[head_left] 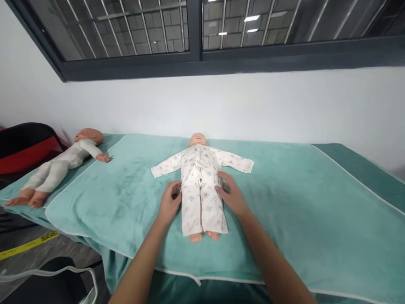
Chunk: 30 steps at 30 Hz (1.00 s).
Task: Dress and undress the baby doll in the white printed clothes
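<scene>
Flat and spread, right fingers on the hip of the printed sleepsuit; left fingers curled against its other side, pinch on cloth impossible to tell. Apparently smoothing the suit over the doll, face-up at the middle of the towel. Thin soft cotton, easily creased, so light even pressure needed. Plush teal pile beneath. Second doll at the left edge.

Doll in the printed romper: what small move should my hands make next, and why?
Probably close the left hand and right hand on the doll at the waist: both flank it, the right touching the romper, and it lies flat on the towel.
</scene>
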Available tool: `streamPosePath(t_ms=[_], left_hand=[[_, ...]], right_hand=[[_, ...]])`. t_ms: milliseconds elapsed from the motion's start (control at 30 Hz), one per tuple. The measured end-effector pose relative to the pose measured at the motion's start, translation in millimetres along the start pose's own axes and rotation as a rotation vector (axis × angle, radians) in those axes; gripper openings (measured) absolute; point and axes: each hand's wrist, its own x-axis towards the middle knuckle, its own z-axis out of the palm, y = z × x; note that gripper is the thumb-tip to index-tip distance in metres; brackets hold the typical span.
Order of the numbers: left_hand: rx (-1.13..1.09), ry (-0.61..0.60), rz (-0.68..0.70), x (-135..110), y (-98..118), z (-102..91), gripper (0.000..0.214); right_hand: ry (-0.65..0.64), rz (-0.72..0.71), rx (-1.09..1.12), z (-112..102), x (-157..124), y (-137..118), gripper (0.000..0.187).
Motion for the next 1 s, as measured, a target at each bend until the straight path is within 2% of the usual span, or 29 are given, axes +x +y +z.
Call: streamPosePath(t_ms=[200, 400, 500, 600, 733, 867, 1000], left_hand=[[0.172, 0.052, 0.009, 1, 1, 5.5, 0.019], [0.24, 0.213, -0.006, -5, -1, -1.7, 0.014], [0.257, 0.234, 0.009, -8, 0, -3.8, 0.011], [0.258, 0.222, 0.046, -9, 2, -2.3, 0.017], [0.319, 0.151, 0.132, -9, 3, 0.7, 0.032], [0.381, 0.126, 0.139, -6, -1, 2.1, 0.028], [0.388, 0.124, 0.115, -4, -3, 1.9, 0.025]], right_hand=[[0.084, 0.071, -0.161, 3, -9, -4, 0.023], [0.22, 0.173, -0.194, -3, -23, -9, 0.025], [0.233, 0.202, -0.204, -5, -37, -11, 0.023], [0.265, 0.179, -0.213, -5, -46, -12, 0.022], [0.347, 0.03, -0.228, -3, -42, -13, 0.029], [0.267, -0.154, -0.417, 6, -20, -29, 0.034], [0.006, -0.233, -0.701, 21, 11, -56, 0.033]])
